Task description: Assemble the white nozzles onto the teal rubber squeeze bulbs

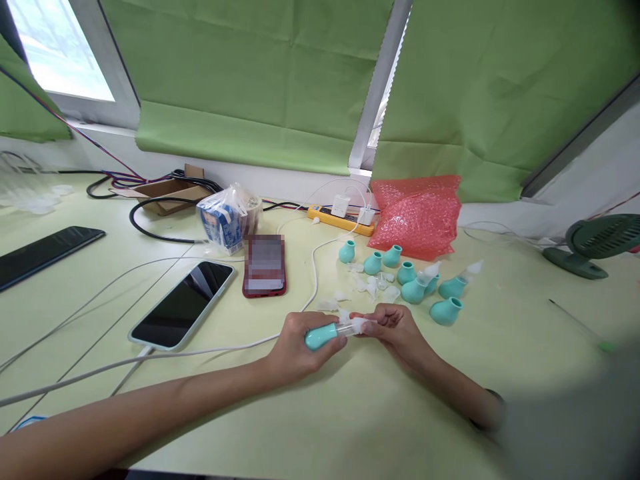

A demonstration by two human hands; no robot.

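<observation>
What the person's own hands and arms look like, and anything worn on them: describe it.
The left hand and right hand are ungloved, with no ring or watch visible. The left forearm shows no sleeve. Near the right elbow is a dark edge, too blurred to identify as a sleeve.

Bulbs (414, 291) lie between phones (183, 305) and fan (600, 237); a bag (416, 219) lies behind the bulbs.

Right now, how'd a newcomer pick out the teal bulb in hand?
On the pale-green table, find the red bubble-wrap pouch, then the loose teal bulbs in front. Nearer the camera, the left hand grips the held bulb, set apart by its clear straight tube.
</observation>
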